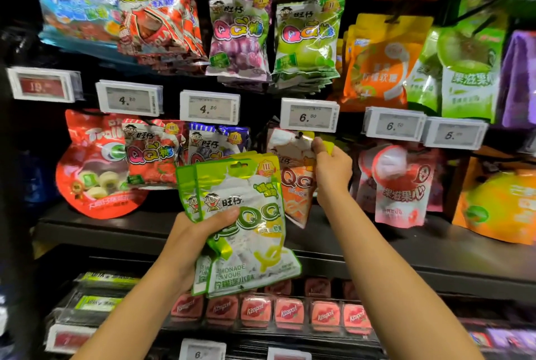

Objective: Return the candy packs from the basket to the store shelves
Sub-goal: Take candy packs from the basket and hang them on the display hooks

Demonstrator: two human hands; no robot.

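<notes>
I observed a dark store shelving unit (116,232) filled with hanging candy bags. At far left hung a blue bag (75,6) above a red price label (43,85); below it hung a red Trolli bag (95,168). Moving right, I noted a red cola-gummy bag (156,11), a purple QQ bag (239,37) and a green QQ bag (307,37), each above white price labels reading 4.20 (210,107) and 6.80 (309,114). On the lowest tier stood a row of pink Kisspori tins (290,313).

The left hand (200,232) was closed around a bunch of green lemonade-flavour candy packs (246,214), thumb across the front face, holding them upright in front of the middle shelf edge. I could not tell the exact number of packs.

The right hand (330,168) was raised just under the 6.80 label, fingers curled, pinching the yellow-green top edge of another candy pack (329,146) beside the hook (301,135) that carried an orange QQ bag (298,185). Most of that pack was hidden behind the hand.

Further right hung pink bags (403,185) and orange bags (377,64).
</notes>
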